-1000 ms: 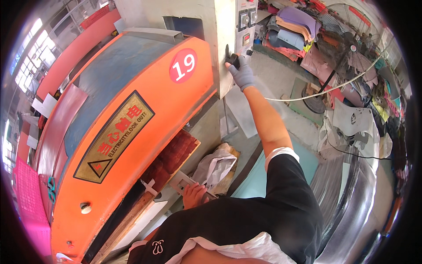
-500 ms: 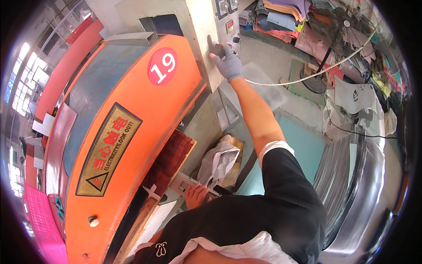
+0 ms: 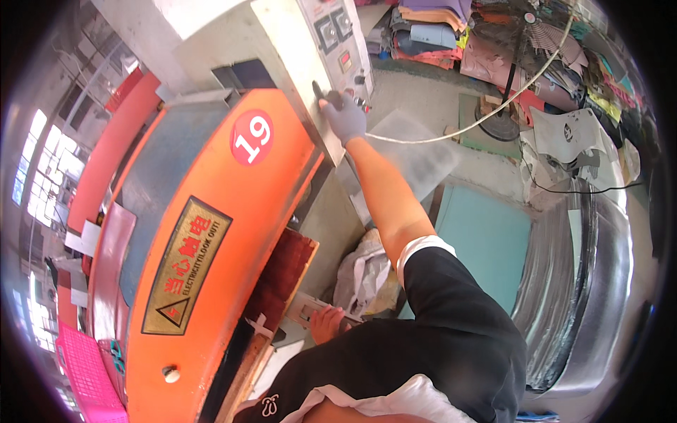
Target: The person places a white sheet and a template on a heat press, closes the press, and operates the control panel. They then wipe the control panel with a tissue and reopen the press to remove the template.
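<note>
My right hand (image 3: 345, 120), in a grey glove with a bare thumb tip, reaches up to the control box of the orange machine (image 3: 218, 233). Its fingers are apart, one stretched out along the box's edge, beside a red button (image 3: 362, 106). Part of what the fingertips touch is hidden behind the hand. Lower down, my bare left hand (image 3: 328, 323) has its fingers curled over a pale metal bar (image 3: 302, 308) beside a dark red block (image 3: 285, 275). My body covers most of the left arm.
Crumpled pale sacking (image 3: 363, 271) lies behind my right arm. A white cord (image 3: 451, 139) runs across to the right. Stacked grey sheets (image 3: 550, 275), a black floor fan (image 3: 502, 116) and coloured material (image 3: 430, 32) stand around. A pink basket (image 3: 88, 374) is at lower left.
The whole view has shifted, so the machine now sits lower and more to the right. Both hands stay at the same places on the machine.
</note>
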`<state>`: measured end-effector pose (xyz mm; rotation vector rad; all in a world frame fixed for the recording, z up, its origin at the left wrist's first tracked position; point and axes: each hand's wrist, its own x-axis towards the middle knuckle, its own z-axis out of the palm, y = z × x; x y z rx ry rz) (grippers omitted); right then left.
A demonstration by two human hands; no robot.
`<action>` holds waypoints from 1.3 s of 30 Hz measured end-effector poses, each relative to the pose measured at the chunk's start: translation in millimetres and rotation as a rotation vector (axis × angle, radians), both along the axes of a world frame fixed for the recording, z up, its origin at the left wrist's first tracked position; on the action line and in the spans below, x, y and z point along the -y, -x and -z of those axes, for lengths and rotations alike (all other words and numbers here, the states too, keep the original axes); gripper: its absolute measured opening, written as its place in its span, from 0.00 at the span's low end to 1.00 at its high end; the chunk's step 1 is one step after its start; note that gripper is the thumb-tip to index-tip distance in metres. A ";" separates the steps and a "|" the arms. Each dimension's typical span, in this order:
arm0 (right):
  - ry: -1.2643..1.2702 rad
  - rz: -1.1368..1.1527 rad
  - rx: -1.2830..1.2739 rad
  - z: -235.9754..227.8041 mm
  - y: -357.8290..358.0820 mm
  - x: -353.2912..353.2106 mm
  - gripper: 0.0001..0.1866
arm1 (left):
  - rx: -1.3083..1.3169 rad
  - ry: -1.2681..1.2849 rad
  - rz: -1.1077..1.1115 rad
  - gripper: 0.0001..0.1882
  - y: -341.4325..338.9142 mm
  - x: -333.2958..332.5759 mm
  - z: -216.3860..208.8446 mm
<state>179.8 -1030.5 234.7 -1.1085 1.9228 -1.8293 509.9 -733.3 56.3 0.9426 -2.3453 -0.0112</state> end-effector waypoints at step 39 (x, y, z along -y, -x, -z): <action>0.047 -0.065 -0.094 11.4 7.6 5.9 0.32 | -0.023 -0.040 0.042 0.20 -2.4 -0.5 -0.1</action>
